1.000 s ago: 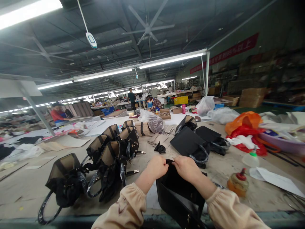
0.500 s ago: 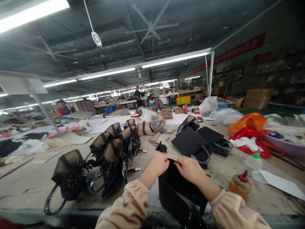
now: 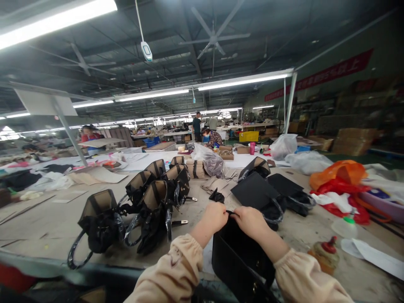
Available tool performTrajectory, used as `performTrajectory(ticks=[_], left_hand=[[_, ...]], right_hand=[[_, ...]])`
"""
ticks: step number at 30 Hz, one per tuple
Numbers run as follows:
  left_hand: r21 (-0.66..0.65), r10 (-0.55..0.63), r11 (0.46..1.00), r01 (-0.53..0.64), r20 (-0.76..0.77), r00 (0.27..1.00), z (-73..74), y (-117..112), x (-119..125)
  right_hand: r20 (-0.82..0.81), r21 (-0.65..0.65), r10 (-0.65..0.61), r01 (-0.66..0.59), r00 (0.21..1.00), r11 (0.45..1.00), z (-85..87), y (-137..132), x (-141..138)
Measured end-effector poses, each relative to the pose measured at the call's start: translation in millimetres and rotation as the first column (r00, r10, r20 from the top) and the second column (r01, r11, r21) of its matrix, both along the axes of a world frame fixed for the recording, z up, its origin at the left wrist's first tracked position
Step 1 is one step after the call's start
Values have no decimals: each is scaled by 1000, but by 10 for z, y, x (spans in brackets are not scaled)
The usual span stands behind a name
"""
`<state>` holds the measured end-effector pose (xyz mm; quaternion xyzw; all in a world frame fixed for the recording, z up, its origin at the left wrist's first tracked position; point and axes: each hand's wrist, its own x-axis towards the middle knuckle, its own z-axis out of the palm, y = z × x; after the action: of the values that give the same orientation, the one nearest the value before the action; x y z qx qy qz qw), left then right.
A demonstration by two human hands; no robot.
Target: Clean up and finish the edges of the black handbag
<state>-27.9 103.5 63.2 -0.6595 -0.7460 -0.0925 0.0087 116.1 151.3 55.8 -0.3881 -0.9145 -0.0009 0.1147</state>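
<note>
A black handbag (image 3: pixel 232 263) stands at the table's front edge, its mouth open towards me. My left hand (image 3: pixel 215 216) pinches the bag's far top rim. Close beside it, my right hand (image 3: pixel 251 221) grips the same rim, thumb and fingers pressed together. The fingertips of both hands are partly hidden behind the rim. To the left stand several black handbags (image 3: pixel 153 195) with beige lining and plastic-wrapped handles. Just beyond my hands lies a small black piece (image 3: pixel 217 195). Flat black bags (image 3: pixel 255 190) rest to the right.
On the right are a glue bottle with a red cap (image 3: pixel 326 254), a clear bottle with a green cap (image 3: pixel 345 227), white paper (image 3: pixel 378 256) and orange and red plastic bags (image 3: pixel 339 179). A stack of beige pieces (image 3: pixel 196 169) lies further back. People (image 3: pixel 196 126) are in the distance.
The camera view has turned slightly left, so the scene sits further right. Both hands keep their hold on the handbag's rim, with hardly any movement.
</note>
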Motion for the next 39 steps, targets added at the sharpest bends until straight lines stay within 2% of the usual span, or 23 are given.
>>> performTrajectory(ticks=[3,11,18,20,22,24,26,28,29,31,33,35,36,39], left_hand=[[6,-3,1000,3,-5,1000,5,2,1],[21,-82,996,82,16,996,42,-25,-53],[132,-167,979,154,94,981,28,-117,-70],[226,-177,966,124,235,956,25,-184,-71],[318,-171,948,29,428,887,29,-280,-91],[352,-142,932,-84,569,810,23,-412,-116],[354,-99,920,-166,621,777,-8,-583,-100],[357,-73,917,-178,590,804,-63,-787,3],[367,-85,919,-145,543,835,-94,-891,94],[378,-161,926,-13,425,891,-151,-1078,332],[365,-258,922,132,324,910,-190,-1199,584],[332,-321,916,224,273,907,-212,-1230,761],[319,-323,919,234,263,909,-219,-1214,801],[283,-234,946,156,266,935,-221,-1088,721]], right_hand=[[2,35,12,-12,1000,999,3,-45,-46],[23,-21,-22,23,999,1000,66,-42,-59],[28,-4,-29,29,999,1000,103,-98,-128],[24,-2,-52,52,998,999,90,-115,-124],[22,-6,-86,86,996,996,73,-120,-107],[25,-14,-120,120,993,993,62,-119,-82],[28,-20,-151,152,988,988,68,-118,-52],[31,-25,-180,181,983,983,93,-114,-16],[32,-28,-192,193,981,981,110,-109,7],[31,-32,-211,212,977,977,139,-95,67],[23,-34,-233,233,972,972,149,-81,149],[8,-33,-261,261,965,965,131,-72,253],[-2,-32,-274,274,962,961,115,-69,311],[-25,-42,-282,281,959,959,61,-49,487]])
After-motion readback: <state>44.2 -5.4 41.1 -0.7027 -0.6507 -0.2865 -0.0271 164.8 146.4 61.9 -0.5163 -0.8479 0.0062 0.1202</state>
